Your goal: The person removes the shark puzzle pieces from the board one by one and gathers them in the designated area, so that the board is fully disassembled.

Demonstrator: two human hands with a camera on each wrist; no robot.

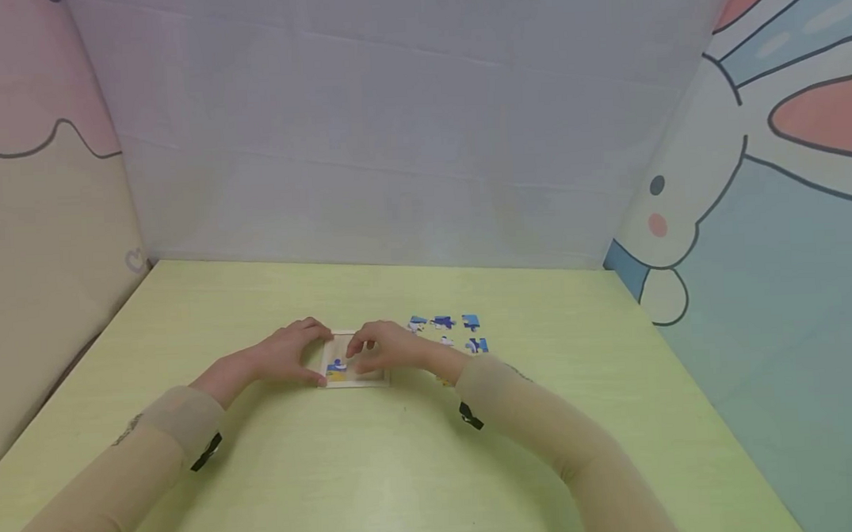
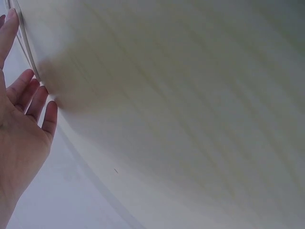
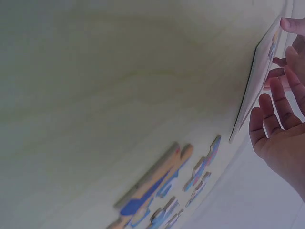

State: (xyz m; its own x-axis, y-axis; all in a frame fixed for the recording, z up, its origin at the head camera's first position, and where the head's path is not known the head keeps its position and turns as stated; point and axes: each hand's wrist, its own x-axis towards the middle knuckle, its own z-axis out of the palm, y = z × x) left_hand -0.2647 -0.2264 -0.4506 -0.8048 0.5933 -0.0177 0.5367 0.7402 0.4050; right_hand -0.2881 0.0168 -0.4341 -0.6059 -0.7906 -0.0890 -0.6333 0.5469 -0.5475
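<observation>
A shallow wooden jigsaw tray lies on the table, with printed puzzle pieces fitted in its near left corner. My left hand holds the tray's left side, thumb at the near corner and fingers at the far one. In the left wrist view, the left hand's fingertips meet the tray edge. My right hand hovers over the tray, its fingers bent loosely beside the fitted pieces. The right wrist view shows its fingers apart, and I see no piece between them.
Several loose jigsaw pieces lie right of the tray, some partly hidden behind the right wrist. In the right wrist view, loose pieces lie below the tray. A pale wall closes off the table's back edge, with printed panels at the sides.
</observation>
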